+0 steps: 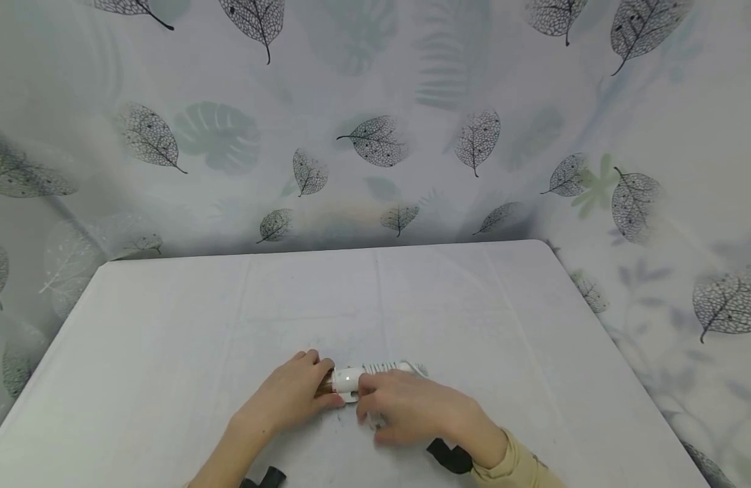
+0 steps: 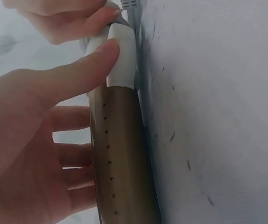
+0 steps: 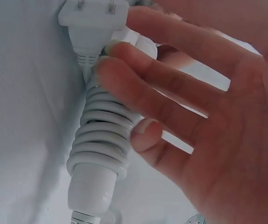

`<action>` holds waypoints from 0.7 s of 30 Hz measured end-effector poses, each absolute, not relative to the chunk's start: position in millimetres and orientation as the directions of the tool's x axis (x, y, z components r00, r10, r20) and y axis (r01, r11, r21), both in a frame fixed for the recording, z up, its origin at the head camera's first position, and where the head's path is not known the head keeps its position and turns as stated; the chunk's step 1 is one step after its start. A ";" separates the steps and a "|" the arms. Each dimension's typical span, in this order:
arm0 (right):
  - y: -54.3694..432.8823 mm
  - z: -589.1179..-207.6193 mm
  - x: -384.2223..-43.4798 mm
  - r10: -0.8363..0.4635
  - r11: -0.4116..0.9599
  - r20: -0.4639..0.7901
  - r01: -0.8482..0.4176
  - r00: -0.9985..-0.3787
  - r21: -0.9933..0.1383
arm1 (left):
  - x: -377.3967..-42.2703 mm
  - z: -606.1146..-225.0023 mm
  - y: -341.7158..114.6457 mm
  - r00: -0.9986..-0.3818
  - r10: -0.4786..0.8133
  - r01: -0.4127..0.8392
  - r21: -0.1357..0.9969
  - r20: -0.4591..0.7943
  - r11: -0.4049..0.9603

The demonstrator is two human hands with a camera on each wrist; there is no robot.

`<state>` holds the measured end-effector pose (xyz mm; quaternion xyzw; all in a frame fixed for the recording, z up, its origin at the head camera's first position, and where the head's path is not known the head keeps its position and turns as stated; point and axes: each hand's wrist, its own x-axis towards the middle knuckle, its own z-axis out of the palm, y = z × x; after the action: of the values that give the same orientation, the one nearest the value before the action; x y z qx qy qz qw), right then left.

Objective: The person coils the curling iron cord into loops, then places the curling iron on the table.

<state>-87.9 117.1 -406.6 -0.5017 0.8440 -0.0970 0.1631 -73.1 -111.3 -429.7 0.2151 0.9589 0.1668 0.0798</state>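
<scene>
A hair styling iron (image 1: 346, 379) lies across the table in front of me, with a gold-brown barrel (image 2: 122, 149) pierced by a row of small holes and a white handle end. My left hand (image 1: 293, 393) grips the barrel, its thumb pressed on a white piece (image 2: 122, 60). The iron's white power cord (image 3: 96, 133) is coiled in several turns round the handle. At the cord's end, the two-pin plug (image 3: 94, 16) stands beside the coils. My right hand (image 1: 415, 407) is over the handle, bent fingers on the cord just below the plug; its thumb's contact is partly hidden.
A white cloth covers the table (image 1: 168, 325), and small dark marks (image 2: 188, 164) show on it near the iron. Behind the table hangs a leaf-patterned curtain (image 1: 375, 81). Black straps (image 1: 451, 455) sit at the wrists.
</scene>
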 end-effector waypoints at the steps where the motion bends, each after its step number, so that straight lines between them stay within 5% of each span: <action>1: 117.1 -406.2 -88.5 -0.878 0.479 -0.167 -0.814 -0.449 -0.329 | -72.8 -429.7 -112.0 -0.893 0.444 0.392 0.357 -0.075 0.848; 21: 116.6 -404.2 -94.9 -0.857 0.511 -0.139 -0.778 -0.497 -0.366 | -72.7 -430.5 -113.3 -0.901 0.433 0.396 0.354 -0.028 0.847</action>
<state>-94.9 116.6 -404.2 -0.4776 0.8555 -0.1287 0.1531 -72.7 -113.3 -430.5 0.2158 0.9596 0.1725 0.0535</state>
